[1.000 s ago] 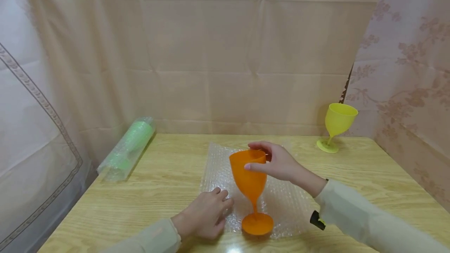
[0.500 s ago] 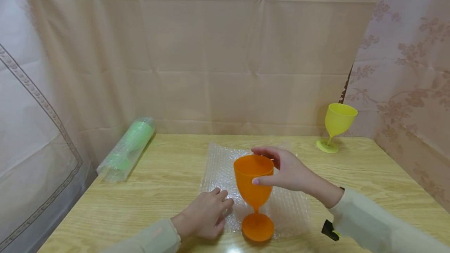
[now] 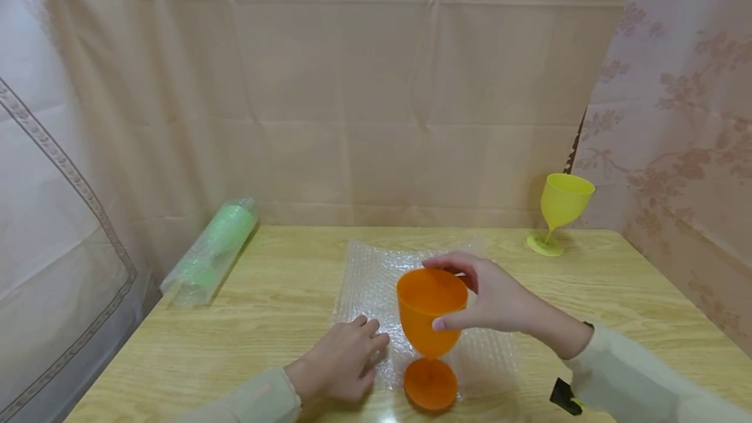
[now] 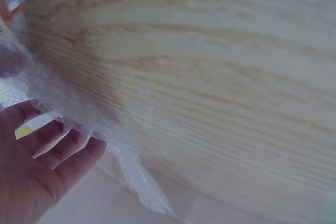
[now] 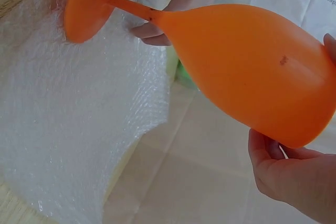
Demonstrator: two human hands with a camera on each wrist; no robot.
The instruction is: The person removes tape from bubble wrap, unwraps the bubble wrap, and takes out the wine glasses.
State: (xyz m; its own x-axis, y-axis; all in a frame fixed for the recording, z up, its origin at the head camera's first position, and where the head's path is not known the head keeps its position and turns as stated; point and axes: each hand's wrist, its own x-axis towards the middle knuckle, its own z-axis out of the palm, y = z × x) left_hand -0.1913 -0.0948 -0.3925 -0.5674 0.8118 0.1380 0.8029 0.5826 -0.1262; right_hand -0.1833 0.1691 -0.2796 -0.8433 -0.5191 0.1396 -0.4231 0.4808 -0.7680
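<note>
My right hand (image 3: 499,296) grips the bowl of an orange goblet (image 3: 431,338) between thumb and fingers, near the rim. The goblet leans, its mouth facing up toward the head camera, and its round foot is at the near edge of a bubble wrap sheet (image 3: 376,279). In the right wrist view the same orange goblet (image 5: 247,61) shows its stem and foot over the wrap. My left hand (image 3: 343,358) rests on the sheet's left edge. The left wrist view shows that hand's fingers (image 4: 79,158) loosely extended, touching the bubble wrap (image 4: 79,108).
A green object in a bubble wrap roll (image 3: 217,250) lies at the table's left edge. A yellow goblet (image 3: 565,201) stands at the back right. Behind the wooden table (image 3: 282,279) hangs a beige cloth (image 3: 352,96); a floral cloth (image 3: 687,116) hangs on the right.
The orange goblet's bowl has tipped toward me and slightly right, with my right hand moving along; its foot stays at nearly the same spot. My left hand has not visibly moved.
</note>
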